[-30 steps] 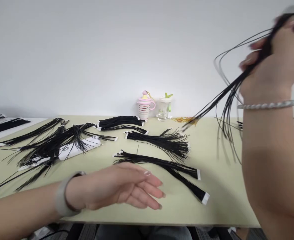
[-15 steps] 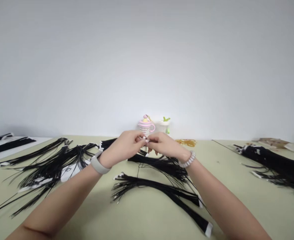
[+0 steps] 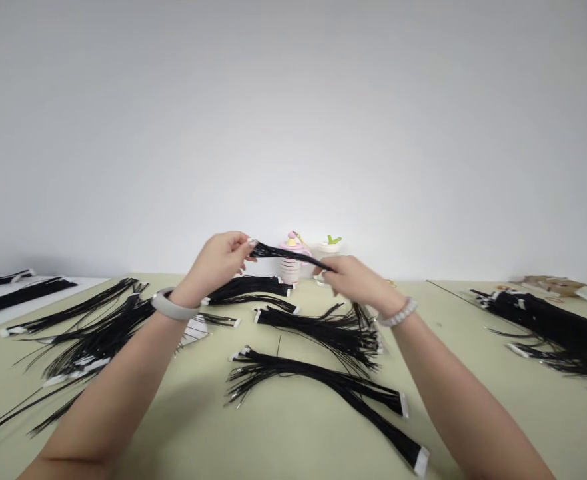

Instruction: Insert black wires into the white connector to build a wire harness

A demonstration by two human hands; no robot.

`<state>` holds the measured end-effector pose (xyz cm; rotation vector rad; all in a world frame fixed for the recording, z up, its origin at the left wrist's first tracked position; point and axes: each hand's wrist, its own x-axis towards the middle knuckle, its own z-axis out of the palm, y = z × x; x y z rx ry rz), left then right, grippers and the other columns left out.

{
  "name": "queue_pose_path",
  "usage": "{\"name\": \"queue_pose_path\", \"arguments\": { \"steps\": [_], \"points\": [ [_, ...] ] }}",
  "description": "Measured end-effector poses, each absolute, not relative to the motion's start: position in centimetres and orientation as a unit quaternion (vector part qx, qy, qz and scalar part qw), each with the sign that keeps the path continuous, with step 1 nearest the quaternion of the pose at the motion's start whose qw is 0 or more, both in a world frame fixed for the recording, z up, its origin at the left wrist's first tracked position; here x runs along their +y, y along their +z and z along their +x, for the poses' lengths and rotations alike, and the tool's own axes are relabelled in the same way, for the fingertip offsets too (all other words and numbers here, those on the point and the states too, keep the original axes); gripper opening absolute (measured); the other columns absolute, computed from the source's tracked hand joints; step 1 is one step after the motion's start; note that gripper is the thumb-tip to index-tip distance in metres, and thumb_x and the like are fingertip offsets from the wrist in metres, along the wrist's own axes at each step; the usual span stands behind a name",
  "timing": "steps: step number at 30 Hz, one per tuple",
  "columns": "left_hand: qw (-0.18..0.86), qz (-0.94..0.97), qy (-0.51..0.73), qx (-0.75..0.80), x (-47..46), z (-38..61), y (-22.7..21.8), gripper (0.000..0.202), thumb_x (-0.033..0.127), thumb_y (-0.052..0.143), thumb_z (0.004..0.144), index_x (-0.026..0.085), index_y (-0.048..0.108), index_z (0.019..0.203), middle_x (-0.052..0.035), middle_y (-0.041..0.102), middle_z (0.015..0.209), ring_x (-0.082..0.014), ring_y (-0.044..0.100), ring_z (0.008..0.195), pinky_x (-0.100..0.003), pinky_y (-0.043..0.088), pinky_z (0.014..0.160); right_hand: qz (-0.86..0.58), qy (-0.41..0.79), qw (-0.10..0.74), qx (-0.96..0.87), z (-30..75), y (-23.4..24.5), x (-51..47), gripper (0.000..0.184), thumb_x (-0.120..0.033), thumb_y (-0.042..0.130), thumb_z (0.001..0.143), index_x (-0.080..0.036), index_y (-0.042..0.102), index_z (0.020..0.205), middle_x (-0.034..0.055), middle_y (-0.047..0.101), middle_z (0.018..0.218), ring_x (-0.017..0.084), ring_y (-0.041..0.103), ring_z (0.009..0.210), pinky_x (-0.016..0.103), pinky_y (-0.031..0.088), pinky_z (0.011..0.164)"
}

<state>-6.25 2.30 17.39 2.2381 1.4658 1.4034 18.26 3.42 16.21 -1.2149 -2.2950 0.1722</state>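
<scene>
The left grip [image 3: 218, 261] pinches one end of a thin black wire bundle [image 3: 288, 254] (like a soft rope). The right grip [image 3: 358, 283] pinches farther along, holding it sideways at 12 o'clock above the pale green surface [image 3: 283, 440].

1. 2 hands, nobody else's in view: the left hand [image 3: 218, 261] and right hand [image 3: 357, 280], upper center, both on 1 wire bundle [image 3: 288, 254].
2. 2 wrist pieces: a pale wristband [image 3: 169, 305] and a beaded bracelet [image 3: 397, 313].
3. 2 cups, top center: a pink cup [image 3: 290, 261] and a white-lidded cup [image 3: 329, 247].
4. 2 pale green tabletops [image 3: 273, 440] [image 3: 453, 288], plus 1 white surface [image 3: 88, 284], upper left.
5. Lying wire bundles: 3 center [image 3: 246, 288] [image 3: 318, 333] [image 3: 323, 381], 2 far left [image 3: 23, 298] [image 3: 3, 279]. Can't count the left heap [image 3: 93, 343] or right heap [image 3: 548, 333], too tangled lol.
</scene>
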Motion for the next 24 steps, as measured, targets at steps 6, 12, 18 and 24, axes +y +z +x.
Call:
{"name": "queue_pose_path", "arguments": {
  "steps": [6, 12, 18, 24],
  "points": [
    [0.225, 0.73, 0.385, 0.517, 4.8, -8.1, 17.0, 0.028, 0.042, 0.052, 0.074, 0.017, 0.054, 0.061, -0.0005, 0.056, 0.05, -0.0159, 0.062, 0.066, -0.021, 0.045, 0.052, -0.532, 0.047, 0.151, -0.832, 22.5, 17.5, 4.3, 0.023, -0.021, 0.045, 0.077, -0.021, 0.066, 0.087, 0.0022, 0.063, 0.073, 0.011, 0.051, 0.053, 0.024, 0.035, 0.049],
    [0.265, 0.714, 0.322, 0.563, 8.7, -7.8, 13.7, 0.028, 0.04, 0.059, 0.066, 0.015, 0.056, 0.053, -0.0079, 0.067, 0.061, -0.0141, 0.056, 0.048, -0.026, 0.048, 0.047, -0.608, 0.031, 0.055, -0.792, 21.6, 15.2, 7.1, 0.023, -0.032, 0.05, 0.085, -0.016, 0.059, 0.098, 0.0051, 0.061, 0.093, 0.012, 0.058, 0.076, 0.029, 0.048, 0.068],
    [0.233, 0.696, 0.364, 0.574, 9.3, -9.5, 14.5, 0.027, 0.038, 0.06, 0.066, 0.014, 0.058, 0.057, -0.0095, 0.069, 0.066, -0.0127, 0.058, 0.05, -0.024, 0.05, 0.051, -0.637, -0.075, 0.168, -0.749, 21.2, 15.1, 7.9, 0.029, -0.032, 0.039, 0.09, -0.013, 0.055, 0.106, 0.0127, 0.055, 0.108, 0.021, 0.053, 0.098, 0.039, 0.043, 0.082],
    [0.045, 0.617, 0.538, 0.573, 7.5, -11.0, 17.0, 0.027, 0.038, 0.047, 0.078, 0.014, 0.059, 0.077, -0.0044, 0.066, 0.066, -0.0119, 0.06, 0.06, -0.022, 0.049, 0.06, -0.547, -0.123, 0.295, -0.774, 19.2, 15.1, 6.8, 0.036, -0.03, 0.026, 0.092, -0.015, 0.055, 0.108, 0.015, 0.058, 0.104, 0.024, 0.052, 0.098, 0.032, 0.038, 0.073]
  ]
}}
